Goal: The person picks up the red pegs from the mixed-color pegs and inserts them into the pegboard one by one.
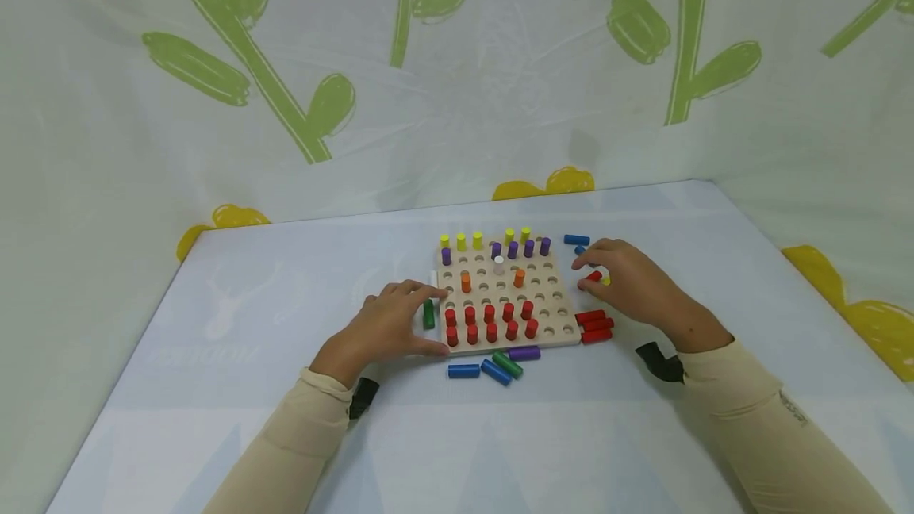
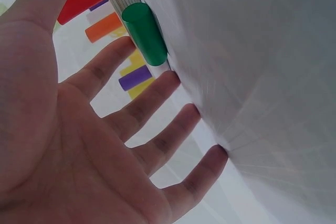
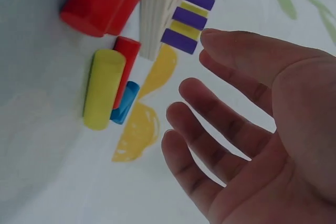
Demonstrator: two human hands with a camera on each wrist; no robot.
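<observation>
A wooden pegboard (image 1: pixel 514 346) carries upright yellow, purple, white, orange and red pegs. My left hand (image 1: pixel 385 322) is spread at its left side, thumb by the front corner and index finger at the edge. Beside that edge lies a green peg (image 2: pixel 144 34), close to the fingers but not gripped. My right hand (image 1: pixel 635 284) hovers off the board's right side, fingers loosely bent and thumb apart, with nothing held. Near it lie a yellow peg (image 3: pixel 104 88), partly hidden by the hand in the head view, and a red peg (image 1: pixel 589 280).
Several red pegs (image 1: pixel 597 335) lie against the board's right edge. Blue pegs (image 1: pixel 577 239) lie at the back right. In front are two blue pegs (image 1: pixel 464 371), a green peg (image 1: pixel 508 363) and a purple peg (image 1: pixel 524 353). A patterned cloth (image 1: pixel 457 101) hangs behind the table.
</observation>
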